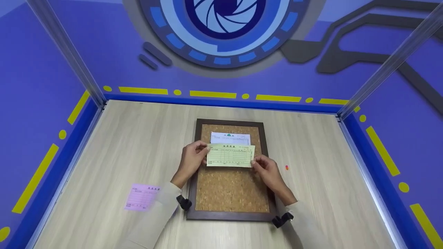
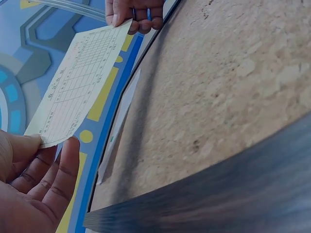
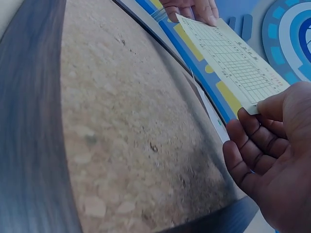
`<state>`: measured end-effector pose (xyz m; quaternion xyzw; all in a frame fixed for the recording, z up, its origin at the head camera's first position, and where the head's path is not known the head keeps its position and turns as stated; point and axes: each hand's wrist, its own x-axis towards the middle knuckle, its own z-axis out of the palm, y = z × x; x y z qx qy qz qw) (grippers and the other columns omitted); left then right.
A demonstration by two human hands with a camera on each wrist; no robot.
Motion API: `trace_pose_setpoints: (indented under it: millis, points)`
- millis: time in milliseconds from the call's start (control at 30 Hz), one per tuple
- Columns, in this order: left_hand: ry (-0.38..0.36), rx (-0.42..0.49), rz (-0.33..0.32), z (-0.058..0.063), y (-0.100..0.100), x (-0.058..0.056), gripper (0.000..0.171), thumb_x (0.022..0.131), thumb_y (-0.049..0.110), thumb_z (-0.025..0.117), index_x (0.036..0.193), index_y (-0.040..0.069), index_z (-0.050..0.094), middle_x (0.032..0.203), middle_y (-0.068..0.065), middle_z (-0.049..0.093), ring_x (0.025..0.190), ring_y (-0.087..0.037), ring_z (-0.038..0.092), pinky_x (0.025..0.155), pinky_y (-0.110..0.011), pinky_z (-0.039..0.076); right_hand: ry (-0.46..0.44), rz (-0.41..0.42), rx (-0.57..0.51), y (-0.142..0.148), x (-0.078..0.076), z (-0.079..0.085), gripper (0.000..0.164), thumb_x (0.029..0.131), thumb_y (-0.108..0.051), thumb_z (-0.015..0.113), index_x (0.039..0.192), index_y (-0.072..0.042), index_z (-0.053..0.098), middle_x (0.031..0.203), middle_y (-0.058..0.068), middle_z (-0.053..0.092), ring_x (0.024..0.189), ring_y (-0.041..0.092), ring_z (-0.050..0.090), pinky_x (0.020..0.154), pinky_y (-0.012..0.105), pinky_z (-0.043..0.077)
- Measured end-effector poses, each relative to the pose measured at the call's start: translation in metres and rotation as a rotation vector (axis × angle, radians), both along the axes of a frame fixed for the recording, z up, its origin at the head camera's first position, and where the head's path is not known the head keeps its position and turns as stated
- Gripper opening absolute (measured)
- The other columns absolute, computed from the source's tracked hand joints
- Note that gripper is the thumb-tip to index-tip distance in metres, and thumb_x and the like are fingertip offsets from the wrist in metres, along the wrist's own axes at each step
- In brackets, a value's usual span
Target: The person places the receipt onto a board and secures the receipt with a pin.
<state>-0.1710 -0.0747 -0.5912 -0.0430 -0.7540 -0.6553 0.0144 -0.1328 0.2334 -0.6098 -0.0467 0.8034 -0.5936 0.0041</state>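
Between my two hands a pale yellow-green printed form is stretched out, held above a framed cork board. My left hand pinches its left edge between thumb and fingers. At the lower right corner, my right hand pinches it the same way. Both wrist views show the form raised off the cork, with a gap beneath it. A white printed form lies on the upper part of the board, its lower portion hidden behind the yellow-green one.
A pink form lies on the table left of the board, partly covered by my left sleeve. Right of the board sits a small orange and pink object, too small to identify. Blue panels with yellow marks wall the table.
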Motion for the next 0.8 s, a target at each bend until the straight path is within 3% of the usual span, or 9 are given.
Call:
trace_pose_setpoints:
  millis: [167, 400, 567, 800]
  points:
    - [-0.025, 0.002, -0.007, -0.007, 0.004, -0.001, 0.009, 0.104, 0.004, 0.073, 0.108, -0.004, 0.077, 0.094, -0.011, 0.074, 0.068, -0.015, 0.066, 0.055, -0.035, 0.062, -0.001, -0.007, -0.002, 0.006, 0.000, -0.006, 0.007, 0.107, -0.004, 0.070, 0.101, -0.001, 0.071, 0.087, 0.011, 0.068, 0.074, 0.019, 0.064, 0.059, 0.025, 0.052]
    - [-0.044, -0.003, -0.021, -0.013, 0.011, -0.002, 0.011, 0.102, 0.002, 0.073, 0.109, -0.006, 0.077, 0.096, -0.012, 0.076, 0.070, -0.016, 0.068, 0.056, -0.035, 0.063, -0.060, 0.008, -0.053, 0.014, 0.002, -0.010, 0.012, 0.109, -0.009, 0.069, 0.103, 0.001, 0.069, 0.073, 0.018, 0.068, 0.055, 0.019, 0.062, 0.048, 0.025, 0.052]
    - [-0.035, -0.016, -0.028, -0.017, 0.014, -0.001, 0.009, 0.101, 0.002, 0.075, 0.107, -0.005, 0.078, 0.091, -0.009, 0.075, 0.063, -0.016, 0.065, 0.052, -0.033, 0.060, -0.073, -0.001, -0.071, 0.019, 0.004, -0.012, 0.013, 0.109, -0.008, 0.069, 0.103, 0.003, 0.070, 0.069, 0.019, 0.066, 0.050, 0.017, 0.058, 0.044, 0.024, 0.048]
    - [-0.077, -0.034, -0.023, -0.024, 0.019, 0.000, 0.004, 0.100, 0.002, 0.075, 0.103, -0.002, 0.076, 0.082, -0.005, 0.071, 0.058, -0.015, 0.063, 0.049, -0.027, 0.055, -0.092, -0.032, -0.062, 0.023, 0.006, -0.017, 0.013, 0.108, -0.010, 0.071, 0.104, 0.002, 0.073, 0.071, 0.018, 0.068, 0.051, 0.016, 0.058, 0.045, 0.023, 0.047]
